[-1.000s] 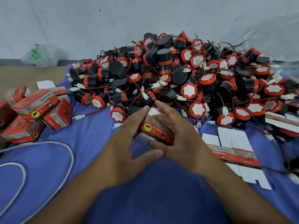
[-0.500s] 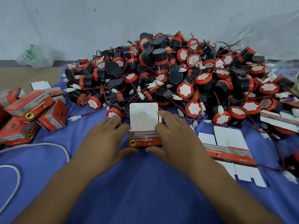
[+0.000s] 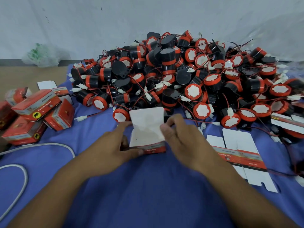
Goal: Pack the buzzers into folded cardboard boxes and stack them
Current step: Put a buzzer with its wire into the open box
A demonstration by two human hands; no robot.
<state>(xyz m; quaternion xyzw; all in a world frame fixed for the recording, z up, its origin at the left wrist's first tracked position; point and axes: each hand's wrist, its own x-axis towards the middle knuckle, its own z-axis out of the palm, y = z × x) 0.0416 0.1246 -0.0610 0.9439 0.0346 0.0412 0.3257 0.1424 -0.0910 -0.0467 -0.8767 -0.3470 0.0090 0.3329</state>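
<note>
A small red cardboard box (image 3: 146,134) stands on the blue cloth in front of me, its white lid flap raised toward the pile. My left hand (image 3: 113,145) grips its left side, thumb along the front bottom edge. My right hand (image 3: 182,139) pinches the flap's right edge. Behind it a big heap of black and red buzzers (image 3: 181,76) with red wires and white plugs covers the cloth. Several packed red boxes (image 3: 34,112) lie in a loose pile at the left. Whether a buzzer is inside the held box is hidden.
Flat unfolded box blanks (image 3: 238,155) lie at the right, more at the far right edge (image 3: 286,122). A white cable (image 3: 21,178) loops over the blue cloth (image 3: 148,195) at lower left. A plastic bag (image 3: 41,56) sits by the wall.
The box went from being held tilted between both hands to standing on the cloth with its white flap up. My right fingers have moved onto the flap's edge.
</note>
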